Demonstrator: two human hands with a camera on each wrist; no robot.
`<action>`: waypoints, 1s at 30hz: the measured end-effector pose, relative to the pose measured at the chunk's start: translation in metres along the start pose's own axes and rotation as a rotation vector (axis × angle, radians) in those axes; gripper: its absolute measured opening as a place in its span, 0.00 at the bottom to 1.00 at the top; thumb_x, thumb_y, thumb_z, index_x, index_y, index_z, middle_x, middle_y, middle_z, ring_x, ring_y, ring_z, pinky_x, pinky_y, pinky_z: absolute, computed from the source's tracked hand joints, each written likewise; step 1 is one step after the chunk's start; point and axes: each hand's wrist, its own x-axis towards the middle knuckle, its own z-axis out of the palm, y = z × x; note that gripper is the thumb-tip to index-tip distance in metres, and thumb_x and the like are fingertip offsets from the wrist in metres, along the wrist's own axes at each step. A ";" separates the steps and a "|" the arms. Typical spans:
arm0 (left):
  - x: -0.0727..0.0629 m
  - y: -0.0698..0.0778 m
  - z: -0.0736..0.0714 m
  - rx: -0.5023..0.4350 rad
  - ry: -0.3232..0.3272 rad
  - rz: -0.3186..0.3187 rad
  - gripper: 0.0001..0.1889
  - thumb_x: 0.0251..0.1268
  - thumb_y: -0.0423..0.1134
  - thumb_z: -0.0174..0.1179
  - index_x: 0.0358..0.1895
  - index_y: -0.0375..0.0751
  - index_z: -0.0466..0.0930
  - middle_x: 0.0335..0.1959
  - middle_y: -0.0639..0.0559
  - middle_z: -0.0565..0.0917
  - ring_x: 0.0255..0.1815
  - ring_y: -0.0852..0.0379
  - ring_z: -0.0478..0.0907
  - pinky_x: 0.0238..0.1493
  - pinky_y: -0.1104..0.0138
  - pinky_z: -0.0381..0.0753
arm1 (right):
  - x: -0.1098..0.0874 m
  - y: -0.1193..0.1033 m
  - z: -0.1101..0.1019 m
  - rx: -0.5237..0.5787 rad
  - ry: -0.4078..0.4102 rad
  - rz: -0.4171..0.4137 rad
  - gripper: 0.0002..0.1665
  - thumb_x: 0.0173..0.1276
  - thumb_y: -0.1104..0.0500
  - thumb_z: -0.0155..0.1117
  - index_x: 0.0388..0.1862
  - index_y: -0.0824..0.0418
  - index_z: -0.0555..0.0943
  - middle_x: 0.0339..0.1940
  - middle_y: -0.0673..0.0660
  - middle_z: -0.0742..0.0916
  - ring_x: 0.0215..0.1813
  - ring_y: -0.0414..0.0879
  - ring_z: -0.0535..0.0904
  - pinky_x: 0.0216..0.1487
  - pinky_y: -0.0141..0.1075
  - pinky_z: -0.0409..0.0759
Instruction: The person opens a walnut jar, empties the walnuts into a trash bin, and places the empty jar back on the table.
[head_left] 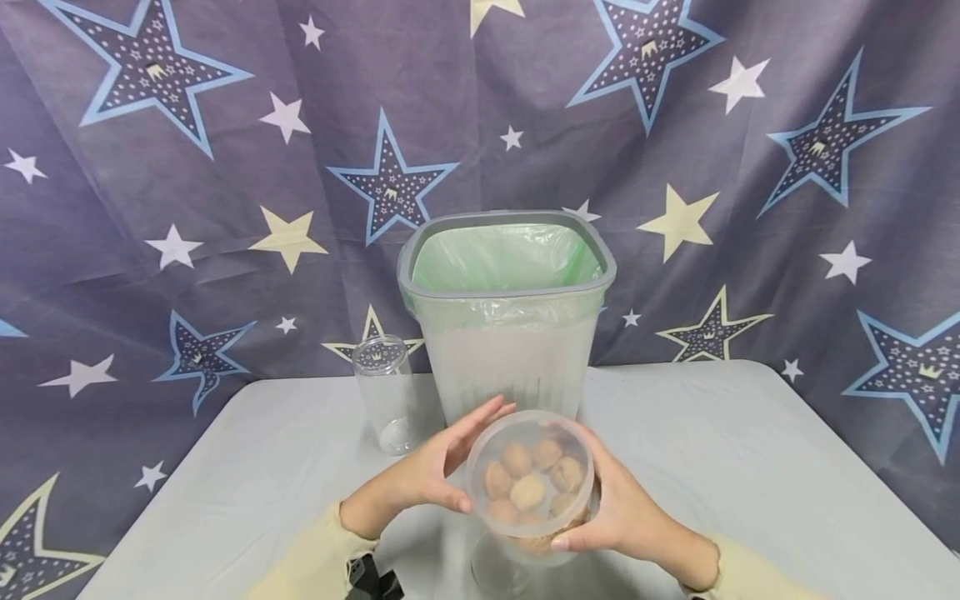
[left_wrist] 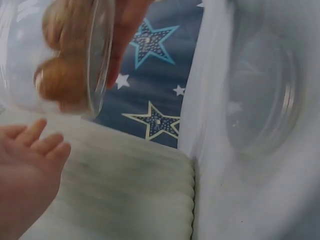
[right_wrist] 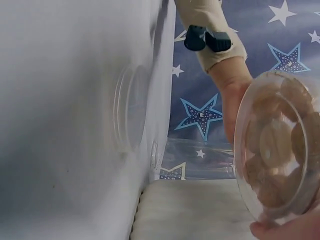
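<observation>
A clear round plastic tub (head_left: 489,512) of walnuts (head_left: 516,458) is held above the table, its translucent round face toward the head camera. My right hand (head_left: 626,504) grips it from the right, thumb (right_wrist: 285,231) at its lower rim. On the other side, my left hand (head_left: 435,467) has its fingers extended beside the tub. The left wrist view shows a gap between this hand (left_wrist: 27,175) and the tub (left_wrist: 100,95). Below the tub, a clear round plastic piece (head_left: 498,568) is on the table; whether it is a lid or a container I cannot tell.
A pale bin (head_left: 517,358) with a grey rim and green liner bag stands just beyond the hands. Left of it is a tall clear plastic cup (head_left: 386,392). The light table (head_left: 697,433) ends at a star-patterned cloth (head_left: 480,150).
</observation>
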 end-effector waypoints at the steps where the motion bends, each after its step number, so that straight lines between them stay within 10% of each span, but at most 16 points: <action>1: 0.001 -0.001 -0.002 -0.009 -0.021 0.005 0.59 0.52 0.60 0.65 0.74 0.34 0.35 0.74 0.32 0.45 0.75 0.54 0.47 0.72 0.66 0.50 | 0.000 0.001 0.000 0.026 -0.012 -0.011 0.64 0.34 0.57 0.81 0.72 0.57 0.58 0.66 0.59 0.71 0.63 0.44 0.69 0.63 0.29 0.64; 14: 0.012 -0.002 -0.008 -0.124 -0.199 0.017 0.60 0.49 0.60 0.67 0.74 0.31 0.38 0.74 0.35 0.49 0.74 0.49 0.51 0.72 0.59 0.50 | -0.001 0.007 -0.002 0.275 -0.181 -0.049 0.61 0.42 0.60 0.76 0.74 0.62 0.52 0.68 0.67 0.66 0.67 0.48 0.65 0.64 0.33 0.65; 30: 0.010 -0.001 -0.006 -0.150 -0.187 -0.023 0.60 0.47 0.60 0.68 0.74 0.32 0.40 0.72 0.33 0.54 0.72 0.49 0.56 0.71 0.58 0.56 | 0.000 0.008 -0.002 0.245 -0.191 -0.061 0.61 0.41 0.59 0.76 0.73 0.61 0.53 0.69 0.65 0.67 0.68 0.48 0.65 0.66 0.33 0.64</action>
